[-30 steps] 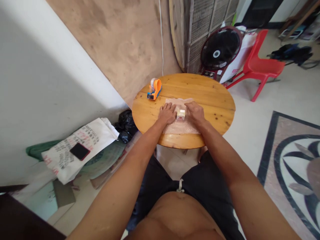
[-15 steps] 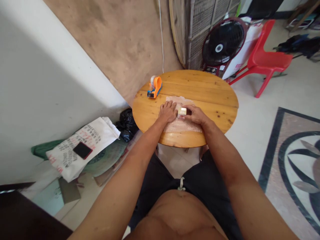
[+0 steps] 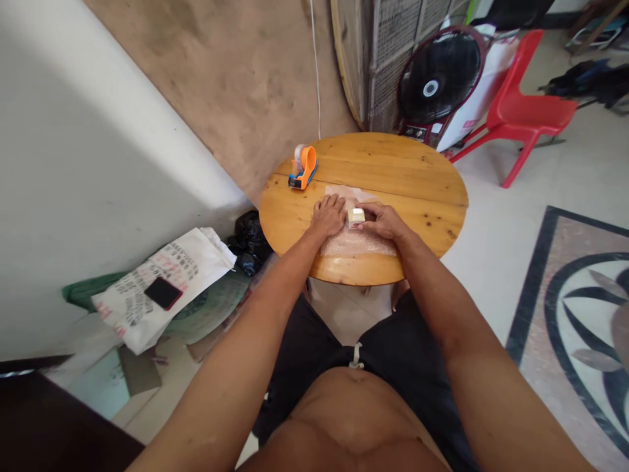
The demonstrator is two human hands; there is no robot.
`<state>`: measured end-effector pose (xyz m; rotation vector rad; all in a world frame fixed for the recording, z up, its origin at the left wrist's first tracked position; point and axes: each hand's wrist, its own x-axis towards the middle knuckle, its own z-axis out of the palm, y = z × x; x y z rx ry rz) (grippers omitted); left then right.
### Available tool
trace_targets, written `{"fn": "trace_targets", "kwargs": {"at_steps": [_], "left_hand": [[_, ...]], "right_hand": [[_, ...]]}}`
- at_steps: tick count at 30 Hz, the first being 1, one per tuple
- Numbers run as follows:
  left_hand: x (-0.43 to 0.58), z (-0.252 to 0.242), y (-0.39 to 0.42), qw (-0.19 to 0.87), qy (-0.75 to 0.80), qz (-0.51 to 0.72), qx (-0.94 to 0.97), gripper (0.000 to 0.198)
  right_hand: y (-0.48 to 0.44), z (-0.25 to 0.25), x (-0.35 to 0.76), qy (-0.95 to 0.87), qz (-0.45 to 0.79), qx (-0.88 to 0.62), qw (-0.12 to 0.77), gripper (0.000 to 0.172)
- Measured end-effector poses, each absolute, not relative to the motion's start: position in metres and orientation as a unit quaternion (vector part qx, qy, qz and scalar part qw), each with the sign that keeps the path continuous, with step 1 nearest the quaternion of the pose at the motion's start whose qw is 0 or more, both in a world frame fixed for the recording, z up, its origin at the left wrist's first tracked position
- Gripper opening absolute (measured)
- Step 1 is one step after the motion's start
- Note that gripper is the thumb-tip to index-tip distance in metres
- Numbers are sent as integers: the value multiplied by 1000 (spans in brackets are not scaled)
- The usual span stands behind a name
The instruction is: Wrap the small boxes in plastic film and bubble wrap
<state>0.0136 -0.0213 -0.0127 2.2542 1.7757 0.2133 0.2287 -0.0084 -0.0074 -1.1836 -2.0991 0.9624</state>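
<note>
A sheet of bubble wrap [image 3: 361, 244] lies spread on the round wooden table [image 3: 417, 160]. My left hand [image 3: 328, 215] rests flat on its left part, fingers stretched out. Over the middle of the sheet, my right hand [image 3: 384, 221] grips a small pale yellow box [image 3: 356, 217] from the right, thumb and fingers around its side. Whether the box touches the sheet I cannot tell. An orange and blue tape dispenser [image 3: 303, 168] with a roll of tape stands beyond my left hand.
Beyond the table are a dark round fan heater [image 3: 439, 78] and a red plastic chair [image 3: 531, 111]. At left, a phone [image 3: 163, 293] lies on a white woven sack [image 3: 147, 314], near a black plastic bag [image 3: 250, 244]. A white cord [image 3: 317, 72] hangs behind the table.
The whole view has shifted slightly. My right hand and the small box have moved very little, and my left hand stays flat on the bubble wrap.
</note>
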Motion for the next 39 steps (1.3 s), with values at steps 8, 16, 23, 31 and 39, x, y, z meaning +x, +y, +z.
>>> {"fn": "trace_targets", "kwargs": {"at_steps": [8,16,23,31,39], "left_hand": [[13,-14,-20,138,611,76,776,53],[12,-15,-20,131,611,77,777,53],[12,-19,-21,122,609,94,778,52],[8,-22,-18,133,596,147,778,49],[-1,-17,-27,110,580,176,788,44]], "right_hand": [[-9,-6,227,-792,334,-432,274,59],[-9,-5,226,-806,313,-433,256,57],[-9,-8,227,-801,316,-430,271,61],[-6,-14,229,-808,302,-429,268,68],[-4,-15,230,-827,273,-421,254,74]]}}
